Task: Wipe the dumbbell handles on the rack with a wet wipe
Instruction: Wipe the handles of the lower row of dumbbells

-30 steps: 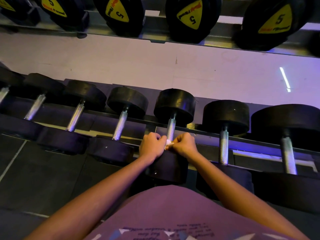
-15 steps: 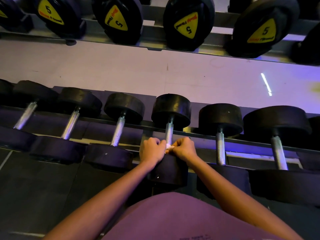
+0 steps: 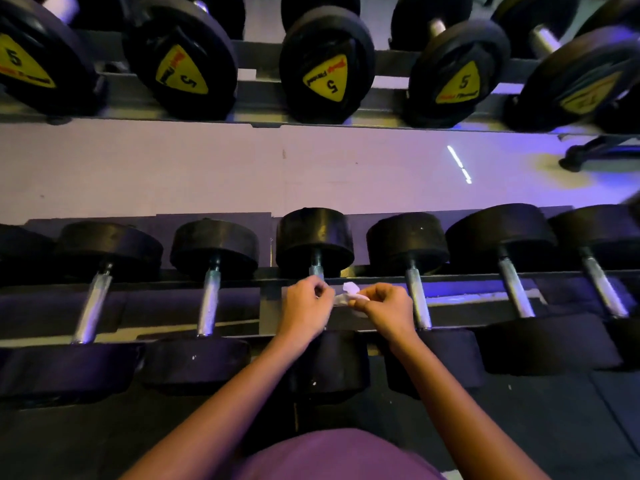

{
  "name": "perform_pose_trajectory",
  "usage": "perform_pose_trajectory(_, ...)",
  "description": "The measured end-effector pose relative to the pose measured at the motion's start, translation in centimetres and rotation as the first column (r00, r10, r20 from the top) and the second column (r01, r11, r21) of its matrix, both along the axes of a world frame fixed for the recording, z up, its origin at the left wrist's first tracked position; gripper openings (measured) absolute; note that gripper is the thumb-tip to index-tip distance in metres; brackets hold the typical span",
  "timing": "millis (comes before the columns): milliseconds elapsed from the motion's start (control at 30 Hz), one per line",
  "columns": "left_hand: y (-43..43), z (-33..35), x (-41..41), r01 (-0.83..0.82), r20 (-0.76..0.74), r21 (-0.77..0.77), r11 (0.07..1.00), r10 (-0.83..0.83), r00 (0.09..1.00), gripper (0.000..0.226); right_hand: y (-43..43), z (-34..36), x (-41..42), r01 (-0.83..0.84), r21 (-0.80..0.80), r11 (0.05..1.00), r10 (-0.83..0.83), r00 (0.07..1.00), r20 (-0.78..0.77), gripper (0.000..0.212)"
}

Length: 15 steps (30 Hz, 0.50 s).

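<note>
Near edge: a purple shirt (image 3: 332,455), with both forearms reaching out over the near heads of the lower row. The left hand (image 3: 304,311) sits over the centre dumbbell handle (image 3: 316,271) and hides most of it. Only a short bare stub shows past the knuckles. Its fingers (image 3: 320,289) are curled and seem to pinch the left end of the wet wipe (image 3: 350,293), though the contact is too small to be sure. The right hand (image 3: 386,311) is just beside it, fingers curled and pinching the wipe's other end. The wipe is bunched and white, held between the two hands, off the metal and just right of the centre handle.

Key relation: each handle's long axis runs away from the person, near head to far head. The next handle (image 3: 418,299) lies just right of the right hand and parallel, so the right hand is the nearer one. Judgement: the wipe would have to go sideways to the right, then wrap and slide along that axis.

Farther back are the rack rail (image 3: 464,277), the far heads and a pale wall. Above is the upper row of dumbbells (image 3: 325,74) with yellow "5" labels.
</note>
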<state>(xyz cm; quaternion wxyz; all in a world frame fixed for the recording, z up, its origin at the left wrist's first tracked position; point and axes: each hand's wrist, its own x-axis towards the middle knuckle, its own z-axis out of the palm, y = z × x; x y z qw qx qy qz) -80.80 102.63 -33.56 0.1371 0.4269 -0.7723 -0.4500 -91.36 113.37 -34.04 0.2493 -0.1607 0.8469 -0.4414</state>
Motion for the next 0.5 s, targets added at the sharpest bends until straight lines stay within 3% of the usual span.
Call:
perform_pose_trajectory(167,2.5,0.9,-3.9,0.128,-0.087,-0.03,0.991,-0.13,0.988,0.011,2.5,1.0,-3.7,0.076,-0.071,0.995,-0.077,0.997,-0.013,0.009)
perform_pose_trajectory(300,5.2,0.7,-8.0,0.123,-0.082,-0.054,0.991,-0.127,0.989,0.009,4.9,0.7,-9.0,0.098,-0.103,0.99,-0.098,0.995,0.005,0.008)
perform_pose_trajectory(500,11.1,-1.5,-12.4,0.004,-0.002,0.042,0.999,-0.004,1.0,0.013,8.6,-0.5,-14.7,-0.124,0.046,0.991,0.129,0.985,-0.111,0.015)
